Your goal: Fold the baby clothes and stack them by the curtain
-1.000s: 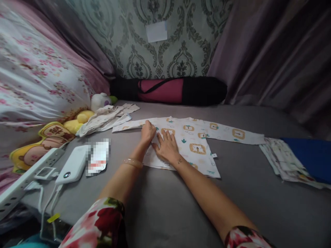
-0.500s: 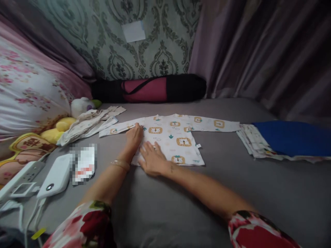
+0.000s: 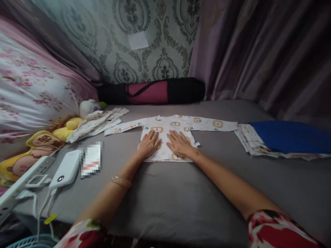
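A small white long-sleeved shirt [image 3: 181,124] with orange and green prints lies flat on the grey bed surface [image 3: 165,193], sleeves spread left and right. My left hand [image 3: 149,143] rests flat on the shirt's lower left part, fingers stretched out. My right hand [image 3: 180,144] lies flat beside it on the lower middle of the shirt, fingers spread. Neither hand holds anything.
Crumpled pale clothes [image 3: 95,122] lie at the left, folded garments [image 3: 249,139] and a blue cloth [image 3: 289,136] at the right. A white power bank [image 3: 66,168], a power strip [image 3: 23,179], plush toys [image 3: 38,144] and a black-and-pink rolled bag [image 3: 152,91] are around.
My left hand left the left sleeve and my right hand moved up from the hem; both now lie flat side by side on the shirt's body. The view shifted slightly.
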Available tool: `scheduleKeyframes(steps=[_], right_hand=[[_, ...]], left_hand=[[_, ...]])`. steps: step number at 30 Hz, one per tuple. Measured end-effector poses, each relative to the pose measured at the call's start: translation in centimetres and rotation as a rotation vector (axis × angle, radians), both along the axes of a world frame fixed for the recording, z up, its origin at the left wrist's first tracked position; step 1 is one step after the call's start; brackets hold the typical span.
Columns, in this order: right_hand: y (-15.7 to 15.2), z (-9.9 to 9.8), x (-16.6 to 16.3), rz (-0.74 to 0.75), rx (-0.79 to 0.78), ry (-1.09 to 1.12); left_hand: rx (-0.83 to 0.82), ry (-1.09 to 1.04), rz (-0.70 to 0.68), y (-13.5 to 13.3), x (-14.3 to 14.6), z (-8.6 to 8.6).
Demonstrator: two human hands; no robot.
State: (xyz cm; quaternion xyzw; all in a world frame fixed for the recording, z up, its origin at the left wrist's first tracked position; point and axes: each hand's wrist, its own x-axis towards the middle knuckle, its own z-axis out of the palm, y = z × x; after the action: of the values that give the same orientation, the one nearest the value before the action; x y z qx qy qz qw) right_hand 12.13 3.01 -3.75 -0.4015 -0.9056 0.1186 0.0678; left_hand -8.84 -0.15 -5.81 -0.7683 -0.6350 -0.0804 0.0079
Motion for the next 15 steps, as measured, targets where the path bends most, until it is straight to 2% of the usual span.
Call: scheduleKeyframes(steps=[3,5,7,9,10,11,13,15], right_hand=[[-4.5,0.3,1.6,0.102,-0.009,0.034],[-7.0,1.2,3.2,0.196,-0.095,0.091],[-7.8,2.2,5.0,0.324,-0.242,0.170],[-6.5,3.2,6.8,0.336,-0.365,0.279],[-5.2,3.6,7.6,0.258,-0.378,0.332],[-3.6,3.8,8.3,0.120,-0.344,0.370],[0.0,3.9,9.3,-0.190,-0.119,0.327],[3.0,3.7,9.7,-0.389,0.035,0.170]], left_hand=[[-0.013,0.022,-0.046,-0.9,-1.7,-0.5],[-0.028,0.024,-0.075,-1.4,-2.6,-0.2],[-0.049,0.018,-0.088,-1.6,-2.7,0.8],[-0.077,-0.001,-0.089,-1.3,-1.8,2.2],[-0.094,-0.021,-0.088,-0.9,-0.9,3.0],[-0.110,-0.052,-0.085,-0.3,0.3,3.7],[-0.124,-0.143,-0.092,1.1,3.2,4.7],[-0.077,-0.244,-0.158,2.8,6.6,5.0]])
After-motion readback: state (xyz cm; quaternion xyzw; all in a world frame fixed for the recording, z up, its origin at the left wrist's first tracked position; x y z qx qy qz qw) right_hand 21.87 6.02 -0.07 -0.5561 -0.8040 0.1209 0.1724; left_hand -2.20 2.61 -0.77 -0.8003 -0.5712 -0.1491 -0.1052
